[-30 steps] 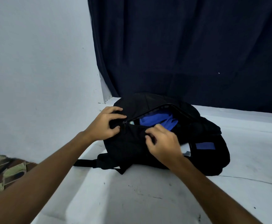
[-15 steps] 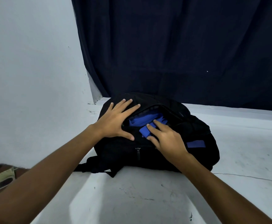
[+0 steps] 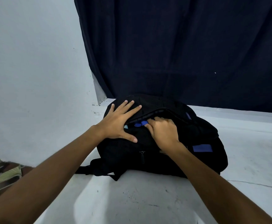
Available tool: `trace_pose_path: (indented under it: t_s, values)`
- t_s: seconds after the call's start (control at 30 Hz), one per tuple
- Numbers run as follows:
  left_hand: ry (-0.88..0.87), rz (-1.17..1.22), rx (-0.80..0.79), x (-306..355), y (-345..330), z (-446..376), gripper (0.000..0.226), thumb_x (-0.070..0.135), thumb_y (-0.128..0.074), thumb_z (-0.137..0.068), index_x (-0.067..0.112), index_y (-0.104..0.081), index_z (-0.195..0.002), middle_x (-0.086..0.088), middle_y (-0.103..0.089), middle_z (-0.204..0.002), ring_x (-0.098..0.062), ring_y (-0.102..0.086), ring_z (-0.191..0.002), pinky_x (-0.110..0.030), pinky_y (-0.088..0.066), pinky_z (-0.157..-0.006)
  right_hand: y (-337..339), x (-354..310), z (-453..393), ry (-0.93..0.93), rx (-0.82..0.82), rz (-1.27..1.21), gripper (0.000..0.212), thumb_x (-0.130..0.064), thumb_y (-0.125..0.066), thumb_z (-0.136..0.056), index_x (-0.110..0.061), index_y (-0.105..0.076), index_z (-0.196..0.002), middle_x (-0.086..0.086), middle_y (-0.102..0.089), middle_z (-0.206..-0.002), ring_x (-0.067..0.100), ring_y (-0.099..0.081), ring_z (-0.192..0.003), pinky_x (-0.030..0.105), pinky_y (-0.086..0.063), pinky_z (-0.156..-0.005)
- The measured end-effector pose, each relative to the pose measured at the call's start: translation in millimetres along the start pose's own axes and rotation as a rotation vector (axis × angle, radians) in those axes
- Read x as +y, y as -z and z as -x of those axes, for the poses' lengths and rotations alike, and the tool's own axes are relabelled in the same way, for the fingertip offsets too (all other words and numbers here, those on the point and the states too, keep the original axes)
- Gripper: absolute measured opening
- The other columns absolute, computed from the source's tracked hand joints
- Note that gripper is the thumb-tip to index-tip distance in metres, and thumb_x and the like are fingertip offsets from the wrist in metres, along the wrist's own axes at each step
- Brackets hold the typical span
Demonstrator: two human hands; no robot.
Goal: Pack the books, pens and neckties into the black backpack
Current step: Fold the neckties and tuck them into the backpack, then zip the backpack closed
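The black backpack lies on its side on a white surface, its top zip partly open. My left hand lies flat with spread fingers on the bag's upper left panel, pressing it down. At the opening, my right hand has its fingers curled into the gap, pushing on a blue cloth item of which only a small strip shows. No books or pens are visible; what else is inside the bag is hidden.
A dark navy curtain hangs right behind the backpack. A white wall stands on the left. The white surface stretches toward me, with a patterned fabric at the lower left edge. A zip pull hangs on the bag's front.
The blue cloth has sunk deeper into the bag and much less of it shows. My right hand's fingers curled into the opening. My left hand stays spread flat on the bag.
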State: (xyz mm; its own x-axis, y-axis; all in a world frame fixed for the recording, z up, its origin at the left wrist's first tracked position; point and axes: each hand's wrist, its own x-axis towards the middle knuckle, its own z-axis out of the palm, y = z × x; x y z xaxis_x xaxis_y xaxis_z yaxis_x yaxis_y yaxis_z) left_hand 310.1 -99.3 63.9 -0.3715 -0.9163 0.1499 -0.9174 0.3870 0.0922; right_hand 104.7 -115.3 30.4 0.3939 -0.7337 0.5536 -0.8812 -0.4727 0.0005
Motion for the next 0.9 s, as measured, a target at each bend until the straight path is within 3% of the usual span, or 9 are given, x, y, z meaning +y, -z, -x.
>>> trace_pose_path:
  t_s: [0.07,0.17,0.37,0.43,0.53,0.67,0.73,0.83,0.9]
  values:
    - [0.007,0.007,-0.006,-1.0,-0.2,-0.5,0.123,0.079,-0.068,-0.059,0.038,0.000,-0.153,0.003,0.006,-0.164,-0.018,0.013,-0.150,-0.057,0.002,-0.119,1.5,1.4,-5.1,-0.044,-0.098,-0.066,0.030,-0.039,-0.050,-0.097,-0.016,-0.068,-0.103,0.006,-0.067,-0.094,0.027,-0.064,-0.088,0.033,-0.043,-0.067]
    - [0.003,0.011,0.001,-3.7,-2.0,-0.9,0.126,0.087,-0.058,-0.053,0.039,0.000,-0.153,0.003,0.005,-0.164,-0.018,0.013,-0.150,-0.059,0.001,-0.119,1.7,5.8,-9.5,-0.072,-0.175,-0.163,0.037,-0.043,-0.042,-0.100,-0.017,-0.064,-0.114,0.007,-0.065,-0.108,0.026,-0.061,-0.099,0.032,-0.041,-0.069]
    - [-0.005,0.031,0.004,-7.3,-3.2,-0.9,0.129,0.097,-0.045,-0.047,0.038,-0.002,-0.154,0.003,0.003,-0.164,-0.016,0.015,-0.149,-0.059,0.001,-0.119,3.1,9.5,7.2,-0.022,-0.155,-0.097,0.043,-0.043,-0.036,-0.101,-0.016,-0.053,-0.130,0.008,-0.061,-0.119,0.028,-0.059,-0.107,0.037,-0.048,-0.077]
    - [-0.010,0.054,0.006,-7.7,-3.1,0.7,0.130,0.099,-0.043,-0.045,0.038,-0.004,-0.154,0.003,0.002,-0.164,-0.014,0.015,-0.149,-0.059,0.002,-0.119,4.8,7.6,16.7,-0.026,-0.115,-0.062,0.048,-0.042,-0.035,-0.099,-0.012,-0.055,-0.131,0.008,-0.063,-0.121,0.029,-0.063,-0.105,0.037,-0.052,-0.072]
    - [-0.004,0.095,0.000,-10.6,-1.4,5.3,0.130,0.097,-0.047,-0.044,0.040,-0.006,-0.153,0.003,0.001,-0.164,-0.015,0.015,-0.149,-0.058,0.000,-0.119,5.2,4.1,30.0,-0.020,0.012,-0.006,0.052,-0.040,-0.037,-0.089,-0.007,-0.068,-0.116,0.012,-0.070,-0.111,0.030,-0.071,-0.084,0.035,-0.056,-0.060]
    - [0.006,0.169,0.011,-24.6,-0.1,17.9,0.129,0.096,-0.054,-0.043,0.041,-0.014,-0.152,0.004,-0.004,-0.164,-0.016,0.010,-0.150,-0.051,-0.008,-0.121,9.0,-4.4,41.3,0.018,0.225,0.071,0.038,-0.035,-0.048,-0.085,-0.011,-0.073,-0.098,0.012,-0.069,-0.104,0.033,-0.064,-0.084,0.039,-0.049,-0.068]
    - [0.008,0.209,0.017,-33.9,0.6,26.3,0.127,0.094,-0.057,-0.042,0.041,-0.019,-0.151,0.004,-0.007,-0.163,-0.015,0.005,-0.151,-0.044,-0.010,-0.122,13.3,-18.1,41.5,0.064,0.314,-0.023,0.026,-0.031,-0.056,-0.084,-0.011,-0.072,-0.086,0.009,-0.066,-0.090,0.030,-0.060,-0.078,0.038,-0.045,-0.064]
    - [-0.002,0.190,0.020,-46.7,1.8,37.0,0.123,0.095,-0.055,-0.044,0.041,-0.023,-0.150,0.003,-0.009,-0.163,-0.016,-0.004,-0.151,-0.037,-0.014,-0.122,20.7,-53.9,31.0,0.022,0.189,-0.239,0.028,-0.038,-0.062,-0.079,-0.016,-0.065,-0.064,0.002,-0.059,-0.056,0.025,-0.059,-0.051,0.029,-0.044,-0.047]
    - [-0.023,0.157,0.032,-53.1,0.0,42.4,0.118,0.095,-0.053,-0.048,0.044,-0.021,-0.149,0.003,-0.009,-0.163,-0.017,-0.010,-0.150,-0.037,-0.019,-0.121,26.6,-77.1,18.1,-0.020,0.024,-0.220,0.036,-0.048,-0.061,-0.082,-0.016,-0.066,-0.067,0.005,-0.063,-0.057,0.028,-0.063,-0.054,0.029,-0.041,-0.051]
